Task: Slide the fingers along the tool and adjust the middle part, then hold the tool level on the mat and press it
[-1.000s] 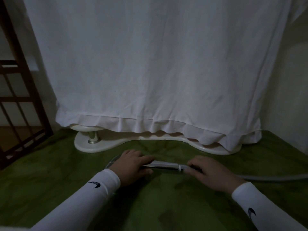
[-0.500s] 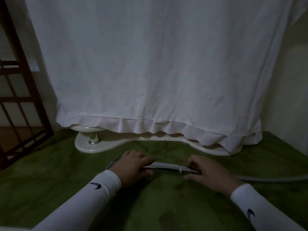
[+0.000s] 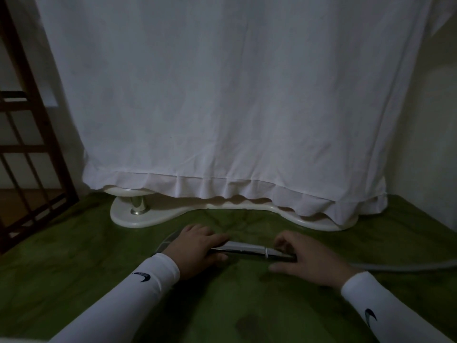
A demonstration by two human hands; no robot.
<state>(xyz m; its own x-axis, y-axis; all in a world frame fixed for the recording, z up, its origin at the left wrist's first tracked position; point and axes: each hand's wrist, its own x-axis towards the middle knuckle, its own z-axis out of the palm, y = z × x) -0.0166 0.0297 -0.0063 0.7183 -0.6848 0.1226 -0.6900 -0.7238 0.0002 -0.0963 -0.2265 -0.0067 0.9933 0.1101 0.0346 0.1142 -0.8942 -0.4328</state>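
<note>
Left hand (image 3: 197, 251) and right hand (image 3: 309, 261) grip steamer wand (image 3: 247, 251).

Dim room. White cloth (image 3: 235, 95) hangs over a cream stand (image 3: 128, 216) on green covering (image 3: 74, 256). Dark wooden lattice frame (image 3: 27, 134) at left; pale wall (image 3: 430, 120) right.

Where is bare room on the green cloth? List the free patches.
Free: the green cloth surface between the two white sleeves, and left of the left hand toward the brown wooden lattice. Crowded: the strip between the grey handled tool, right hand and cream stand base.
</note>
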